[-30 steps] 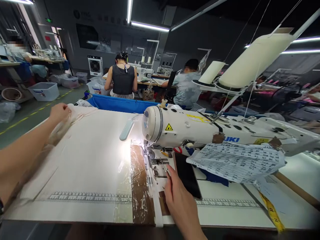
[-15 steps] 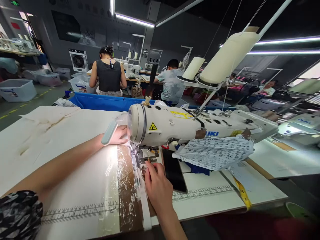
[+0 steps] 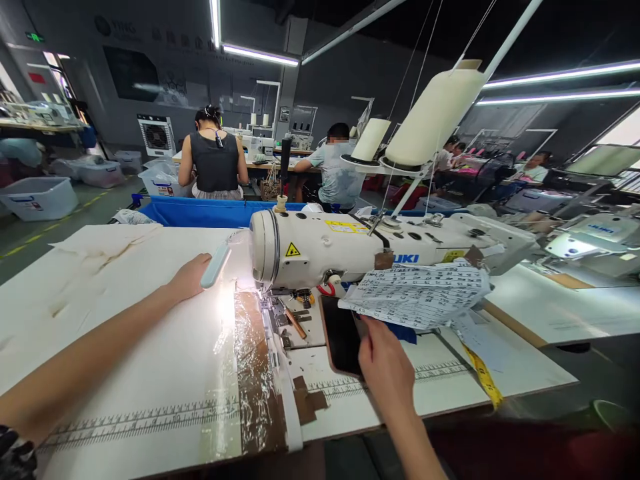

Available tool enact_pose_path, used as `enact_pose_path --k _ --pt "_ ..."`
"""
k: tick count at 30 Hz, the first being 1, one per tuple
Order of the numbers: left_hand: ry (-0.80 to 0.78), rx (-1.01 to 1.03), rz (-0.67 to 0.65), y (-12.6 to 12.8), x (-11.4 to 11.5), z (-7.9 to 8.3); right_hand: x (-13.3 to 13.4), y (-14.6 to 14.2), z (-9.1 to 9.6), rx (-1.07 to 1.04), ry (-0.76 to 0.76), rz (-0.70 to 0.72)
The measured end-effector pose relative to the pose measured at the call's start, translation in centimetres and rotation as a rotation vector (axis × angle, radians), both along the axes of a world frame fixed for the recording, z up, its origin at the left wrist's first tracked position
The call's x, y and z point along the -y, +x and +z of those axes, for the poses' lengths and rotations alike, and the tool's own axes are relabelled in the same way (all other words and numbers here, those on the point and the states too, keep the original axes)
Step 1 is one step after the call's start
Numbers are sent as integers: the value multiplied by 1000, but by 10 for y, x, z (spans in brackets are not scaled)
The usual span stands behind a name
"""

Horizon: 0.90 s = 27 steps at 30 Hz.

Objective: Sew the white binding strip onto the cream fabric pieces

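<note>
A white sewing machine (image 3: 310,243) stands across the table. My left hand (image 3: 191,277) lies flat on the tabletop left of the needle area, fingers out and partly behind a pale lamp bar (image 3: 216,265). My right hand (image 3: 387,360) is at the right edge of a black phone (image 3: 343,337), just below a crumpled printed fabric piece (image 3: 425,293). Its fingers are curled together; what they hold, if anything, is hidden. A slim brown-handled tool (image 3: 296,325) rests beside the presser foot. A white strip (image 3: 290,407) runs from the foot to the table's front edge.
Cream thread cones (image 3: 433,117) stand above the machine. A yellow tape measure (image 3: 483,377) hangs at the front right. Cream fabric pieces (image 3: 107,247) lie at the left. A blue cloth bin (image 3: 200,212) is behind the table; co-workers sit beyond.
My right hand has moved right from the presser foot to the phone's edge, exposing the brown-handled tool. My left hand has drawn back leftward from the machine head.
</note>
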<state>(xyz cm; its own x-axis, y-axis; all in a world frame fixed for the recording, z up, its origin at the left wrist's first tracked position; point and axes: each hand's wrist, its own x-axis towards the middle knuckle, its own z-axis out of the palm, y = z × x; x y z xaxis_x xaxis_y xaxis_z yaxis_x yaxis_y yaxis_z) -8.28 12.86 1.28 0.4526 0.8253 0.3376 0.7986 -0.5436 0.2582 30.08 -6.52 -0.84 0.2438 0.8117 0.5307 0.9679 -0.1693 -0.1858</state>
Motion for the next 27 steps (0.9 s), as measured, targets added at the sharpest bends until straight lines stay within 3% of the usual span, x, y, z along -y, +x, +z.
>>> enact_pose_path --k 3,8,14,21,24,27 --pt "13 -25 -79 5 8 1 -15 29 -3 4 -96 22" --pt "19 -108 -276 49 -1 5 -26 40 -5 43 -177 21" --pt "55 -167 -186 75 -13 11 -20 44 -8 81 -184 62" --pt "87 -216 -137 51 -14 13 -17 41 -4 106 -197 89" --pt "117 -213 -113 26 7 20 -8 38 -2 102 -195 86" --pt "158 -205 -69 1 48 18 1 35 1 94 -187 64"
